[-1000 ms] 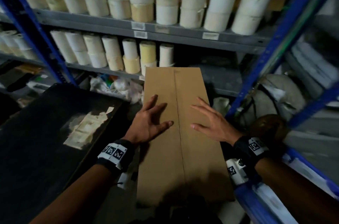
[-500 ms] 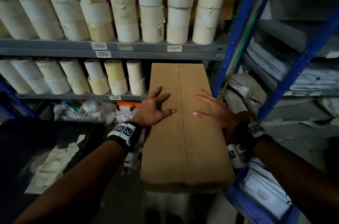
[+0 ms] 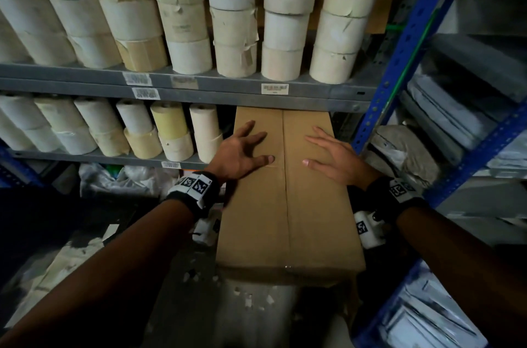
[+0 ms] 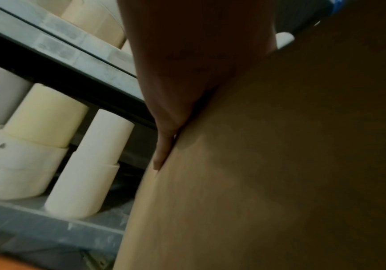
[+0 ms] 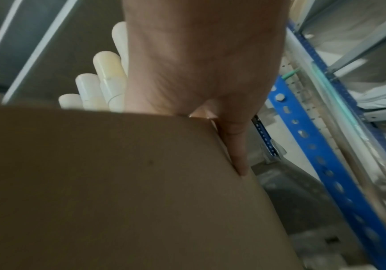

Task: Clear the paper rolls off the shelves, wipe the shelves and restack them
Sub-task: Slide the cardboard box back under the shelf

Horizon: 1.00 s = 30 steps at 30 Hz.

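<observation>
grey shelves (image 3: 199,85) of paper rolls (image 3: 171,131) at ten o'clock; left hand (image 3: 239,154) and right hand (image 3: 339,159) press a cardboard box (image 3: 288,219), fingers spread flat.

The paper rolls (image 3: 182,20) on the far upper shelf are white, cream and pale tan, mixed column by column; those on the lower shelf at the left (image 3: 168,131) run white to pale yellow. The cardboard box (image 3: 288,199) is plain brown with a darker seam down its middle. The shelf edges (image 3: 313,88) are grey, with white barcode labels (image 3: 275,88). The rack upright (image 3: 405,42) at the right is bright blue. Both wristbands (image 3: 196,186) are black with black-and-white square markers.
</observation>
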Motion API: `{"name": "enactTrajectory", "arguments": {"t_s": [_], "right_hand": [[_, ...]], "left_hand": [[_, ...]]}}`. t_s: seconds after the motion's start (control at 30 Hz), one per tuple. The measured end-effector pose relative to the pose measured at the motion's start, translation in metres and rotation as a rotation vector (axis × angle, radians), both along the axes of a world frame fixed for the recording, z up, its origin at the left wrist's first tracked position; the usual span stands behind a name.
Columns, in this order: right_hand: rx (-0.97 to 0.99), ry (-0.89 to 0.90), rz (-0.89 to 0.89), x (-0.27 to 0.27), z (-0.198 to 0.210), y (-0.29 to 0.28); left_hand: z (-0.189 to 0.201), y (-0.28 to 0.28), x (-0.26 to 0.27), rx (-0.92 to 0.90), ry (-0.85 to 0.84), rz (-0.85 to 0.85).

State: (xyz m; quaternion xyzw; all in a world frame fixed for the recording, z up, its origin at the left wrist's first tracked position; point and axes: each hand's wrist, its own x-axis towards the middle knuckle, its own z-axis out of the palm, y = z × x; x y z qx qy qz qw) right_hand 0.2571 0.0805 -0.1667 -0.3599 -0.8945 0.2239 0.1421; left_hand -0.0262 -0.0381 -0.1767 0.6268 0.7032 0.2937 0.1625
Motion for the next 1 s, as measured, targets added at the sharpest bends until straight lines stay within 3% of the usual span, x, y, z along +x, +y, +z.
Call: {"name": "enactTrajectory", "arguments": {"t_s": [0.13,0.33,0.47,0.7,0.8,1.0], "right_hand": [[0.003,-0.02,-0.008,-0.011,0.007,0.023],[0.023,-0.13,0.001,-0.023,0.017,0.046],[0.018,-0.196,0.016,-0.028,0.022,0.056],[0.049,-0.367,0.028,-0.027,0.025,0.06],[0.059,-0.411,0.038,-0.027,0.034,0.059],[-0.135,-0.487,0.057,-0.006,0.067,0.047]], "left_hand": [[0.02,0.008,-0.003,-0.108,0.056,-0.045],[0.075,-0.053,0.032,-0.399,0.346,-0.301],[0.077,-0.077,0.043,-0.524,0.412,-0.399],[0.069,-0.08,0.064,-0.569,0.56,-0.449],[0.057,-0.073,0.056,-0.549,0.542,-0.442],[0.064,-0.048,0.037,-0.348,0.527,-0.38]]}}
